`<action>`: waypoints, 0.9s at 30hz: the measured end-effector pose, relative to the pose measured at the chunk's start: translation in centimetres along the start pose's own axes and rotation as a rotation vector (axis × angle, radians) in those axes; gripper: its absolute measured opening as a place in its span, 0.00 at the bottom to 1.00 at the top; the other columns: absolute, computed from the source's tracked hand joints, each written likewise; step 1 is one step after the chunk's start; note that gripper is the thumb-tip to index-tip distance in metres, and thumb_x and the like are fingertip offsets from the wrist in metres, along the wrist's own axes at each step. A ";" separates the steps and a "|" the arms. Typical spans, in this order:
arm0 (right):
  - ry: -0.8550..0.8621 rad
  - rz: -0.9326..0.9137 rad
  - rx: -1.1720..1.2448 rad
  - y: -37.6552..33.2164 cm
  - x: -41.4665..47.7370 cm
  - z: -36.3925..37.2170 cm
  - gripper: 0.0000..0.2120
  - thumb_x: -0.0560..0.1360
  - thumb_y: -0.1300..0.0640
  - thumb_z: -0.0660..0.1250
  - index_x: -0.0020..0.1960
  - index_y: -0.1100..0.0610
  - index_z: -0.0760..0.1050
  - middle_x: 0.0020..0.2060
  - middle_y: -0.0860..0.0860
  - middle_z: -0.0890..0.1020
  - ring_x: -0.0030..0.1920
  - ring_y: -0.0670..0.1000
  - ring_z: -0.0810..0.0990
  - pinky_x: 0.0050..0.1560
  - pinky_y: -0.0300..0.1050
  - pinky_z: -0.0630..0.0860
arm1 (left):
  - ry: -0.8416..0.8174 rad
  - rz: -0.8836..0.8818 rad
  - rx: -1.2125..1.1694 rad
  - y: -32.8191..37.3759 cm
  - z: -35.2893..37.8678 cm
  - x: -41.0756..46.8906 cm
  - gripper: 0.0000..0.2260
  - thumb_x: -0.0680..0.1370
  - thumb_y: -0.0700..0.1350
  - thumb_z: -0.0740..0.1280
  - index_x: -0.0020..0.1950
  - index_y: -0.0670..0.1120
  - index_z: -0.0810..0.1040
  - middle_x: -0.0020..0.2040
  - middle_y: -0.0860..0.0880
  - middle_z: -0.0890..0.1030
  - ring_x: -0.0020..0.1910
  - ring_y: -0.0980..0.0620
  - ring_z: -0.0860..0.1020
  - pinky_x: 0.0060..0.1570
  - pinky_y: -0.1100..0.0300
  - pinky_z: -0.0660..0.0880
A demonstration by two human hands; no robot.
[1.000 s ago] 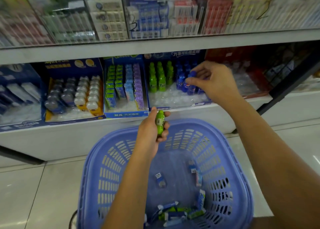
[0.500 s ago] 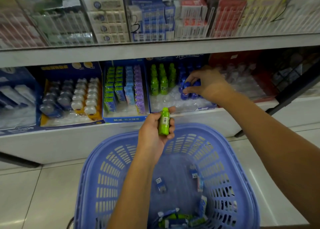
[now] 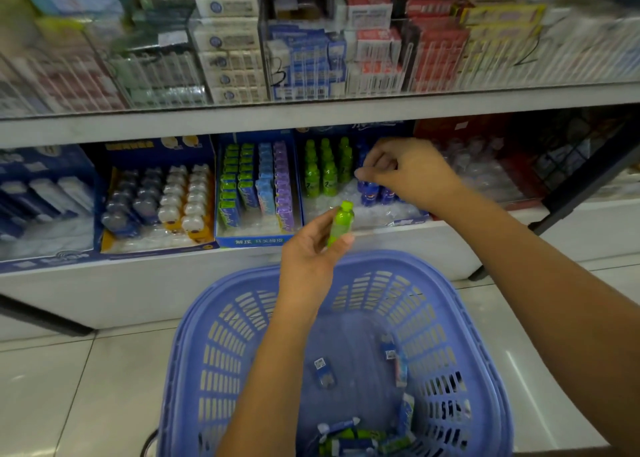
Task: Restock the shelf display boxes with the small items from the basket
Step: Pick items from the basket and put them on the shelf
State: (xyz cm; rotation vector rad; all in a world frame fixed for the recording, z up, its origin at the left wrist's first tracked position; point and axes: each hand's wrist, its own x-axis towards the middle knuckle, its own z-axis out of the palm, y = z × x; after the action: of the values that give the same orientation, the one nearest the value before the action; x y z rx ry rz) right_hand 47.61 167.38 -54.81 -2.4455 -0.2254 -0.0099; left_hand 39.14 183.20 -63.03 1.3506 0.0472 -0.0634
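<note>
Since the earlier frame, our right hand has come off the blue bottles and risen just clear of them. Our left hand has carried the green bottle up and forward, so its cap now overlaps the front of the display box.

Nearest us, below and behind the left grip: basket on the tiled floor. Loose small items lie on its bottom in a heap of blue and green pieces by the near wall. One blue packet lies just right of the left forearm.

Left grip: thumb and fingers pinch the green bottle by its lower body, cap up, slightly tilted. We hold it in the air above the basket's far rim.

Right grip, beyond and to the right of the left one: fingers curled in, thumb tip against forefinger, nothing visible between them. The blue bottles stand directly under these fingertips. We cannot tell whether skin touches caps.

Left of the right grip, same display box: rows of green bottles, upright. Bare clear tray lies in front of them, just beyond the held bottle.

Further left of both grips: box of coloured packs, then box of round-capped items. Above both grips: upper shelf, with blurred cartons behind a clear front.
</note>
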 end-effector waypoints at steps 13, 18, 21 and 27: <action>-0.308 0.020 0.329 -1.6 -3.7 0.0 0.12 0.67 0.59 0.76 0.50 0.55 0.82 0.44 0.51 0.85 0.43 0.46 0.84 0.47 0.33 0.79 | 0.039 0.173 0.317 1.0 0.4 -0.4 0.10 0.76 0.46 0.69 0.57 0.49 0.79 0.41 0.56 0.81 0.40 0.60 0.78 0.40 0.67 0.73; -0.295 0.070 0.492 -0.8 -3.4 -0.2 0.13 0.69 0.59 0.74 0.54 0.56 0.81 0.47 0.54 0.84 0.46 0.48 0.84 0.49 0.36 0.80 | 0.042 0.215 0.375 1.1 0.2 0.0 0.10 0.76 0.45 0.69 0.57 0.51 0.78 0.44 0.59 0.81 0.43 0.64 0.79 0.41 0.72 0.73; -0.232 0.108 0.565 -0.6 -3.2 0.5 0.11 0.69 0.60 0.73 0.52 0.60 0.82 0.44 0.57 0.85 0.45 0.50 0.85 0.47 0.37 0.81 | 0.113 0.206 0.356 0.9 0.7 0.4 0.12 0.75 0.44 0.71 0.58 0.50 0.78 0.49 0.57 0.82 0.47 0.61 0.80 0.47 0.65 0.77; 0.072 0.058 0.338 0.4 -0.6 0.0 0.09 0.68 0.59 0.75 0.48 0.56 0.80 0.41 0.53 0.83 0.39 0.45 0.81 0.41 0.29 0.77 | 0.048 0.220 0.727 0.0 2.1 0.9 0.26 0.78 0.50 0.66 0.74 0.46 0.64 0.70 0.52 0.69 0.69 0.57 0.66 0.63 0.75 0.60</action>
State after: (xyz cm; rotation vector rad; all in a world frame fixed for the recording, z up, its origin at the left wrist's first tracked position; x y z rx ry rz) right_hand 47.10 166.92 -55.09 -2.1099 -0.1128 -0.0317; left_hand 40.05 181.16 -62.67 2.0757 -0.0940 0.1524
